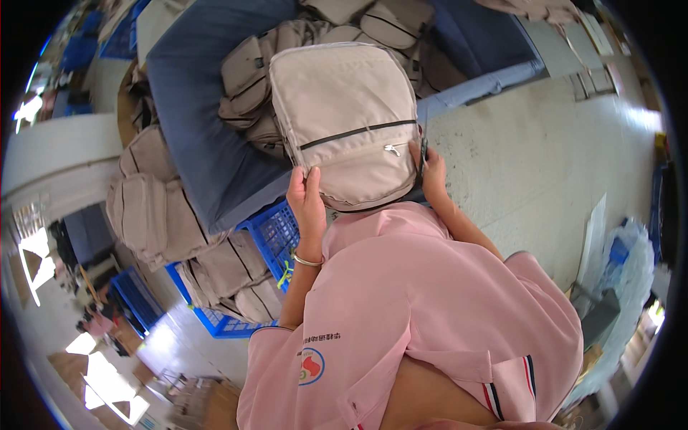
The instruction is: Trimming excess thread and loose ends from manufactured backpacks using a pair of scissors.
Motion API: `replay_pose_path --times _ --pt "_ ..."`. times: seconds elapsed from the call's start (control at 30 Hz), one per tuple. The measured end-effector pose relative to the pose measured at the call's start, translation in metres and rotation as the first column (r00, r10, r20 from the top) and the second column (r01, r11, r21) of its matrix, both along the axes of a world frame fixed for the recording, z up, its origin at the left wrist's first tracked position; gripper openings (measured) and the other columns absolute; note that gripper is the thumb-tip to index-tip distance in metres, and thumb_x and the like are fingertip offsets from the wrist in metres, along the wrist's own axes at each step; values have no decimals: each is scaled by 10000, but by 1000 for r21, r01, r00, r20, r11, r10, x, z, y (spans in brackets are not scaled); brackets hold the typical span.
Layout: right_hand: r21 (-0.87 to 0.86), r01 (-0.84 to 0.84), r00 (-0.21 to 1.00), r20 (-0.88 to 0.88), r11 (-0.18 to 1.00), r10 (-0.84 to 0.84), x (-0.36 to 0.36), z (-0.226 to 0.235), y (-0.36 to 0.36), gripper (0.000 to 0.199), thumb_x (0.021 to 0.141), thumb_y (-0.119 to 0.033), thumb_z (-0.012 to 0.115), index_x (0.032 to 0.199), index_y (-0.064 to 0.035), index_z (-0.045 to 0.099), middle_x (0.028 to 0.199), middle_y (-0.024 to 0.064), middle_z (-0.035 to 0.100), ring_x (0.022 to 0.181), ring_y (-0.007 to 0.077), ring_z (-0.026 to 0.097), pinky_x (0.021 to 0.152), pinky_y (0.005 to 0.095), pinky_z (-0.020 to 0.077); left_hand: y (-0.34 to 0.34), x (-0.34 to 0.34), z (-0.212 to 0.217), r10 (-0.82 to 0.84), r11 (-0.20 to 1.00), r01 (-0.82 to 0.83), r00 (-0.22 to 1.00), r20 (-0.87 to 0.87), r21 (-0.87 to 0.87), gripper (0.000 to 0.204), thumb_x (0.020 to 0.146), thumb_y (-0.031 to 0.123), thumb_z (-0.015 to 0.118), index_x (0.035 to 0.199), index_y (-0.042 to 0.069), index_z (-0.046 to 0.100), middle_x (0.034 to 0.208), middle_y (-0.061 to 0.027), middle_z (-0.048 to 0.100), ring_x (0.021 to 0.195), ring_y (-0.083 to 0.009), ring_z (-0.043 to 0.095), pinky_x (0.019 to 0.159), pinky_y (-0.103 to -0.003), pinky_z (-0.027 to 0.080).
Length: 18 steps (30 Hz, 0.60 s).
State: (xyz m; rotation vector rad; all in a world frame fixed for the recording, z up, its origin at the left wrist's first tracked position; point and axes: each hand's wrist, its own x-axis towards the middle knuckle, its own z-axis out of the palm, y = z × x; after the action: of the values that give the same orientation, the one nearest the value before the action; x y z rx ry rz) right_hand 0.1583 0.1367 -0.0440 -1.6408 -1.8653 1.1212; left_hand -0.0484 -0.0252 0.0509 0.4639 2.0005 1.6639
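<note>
Leftmost, I see stacked beige backpacks (143, 215) near a blue plastic crate (271, 236). Next comes the left hand (307, 204), clamped on the lower left edge of a zip-front backpack (347, 100), thumb in front, its other fingers hidden behind. That bag is held before the person, front panel showing, partly covering a heap of bags (244, 75). The right hand (433, 175) is clamped on its right edge. The step seems to be steadying it two-handed; shifting it would call for both grips together. I can't make out the dark piece (423, 149) by the right hand.
</note>
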Motion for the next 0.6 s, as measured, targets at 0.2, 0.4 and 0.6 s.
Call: replay_pose_path --times 0.2,0.4,0.6 --pt "-173 33 923 -373 984 -97 6 12 20 271 975 -318 625 985 -49 660 612 -39 501 523 58 484 478 230 388 -21 -39 85 -211 978 180 850 -483 -109 168 938 58 628 867 -19 497 740 -51 478 664 -163 425 623 -254 396" --pt "326 8 923 -367 945 119 -36 108 42 255 926 -266 714 929 -28 623 703 -20 544 620 47 529 548 224 433 -51 -95 173 -401 903 393 617 -677 -176 168 834 -78 664 994 -39 630 869 -124 629 748 -249 613 691 -283 497" --pt "617 -169 765 -410 768 498 -84 208 30 333 747 -98 827 1004 -33 625 974 104 686 819 190 632 803 278 494 -51 -145 239 -722 640 662 346 -599 -390 202 829 -70 669 1030 -47 665 894 -132 669 797 -253 650 734 -308 524"
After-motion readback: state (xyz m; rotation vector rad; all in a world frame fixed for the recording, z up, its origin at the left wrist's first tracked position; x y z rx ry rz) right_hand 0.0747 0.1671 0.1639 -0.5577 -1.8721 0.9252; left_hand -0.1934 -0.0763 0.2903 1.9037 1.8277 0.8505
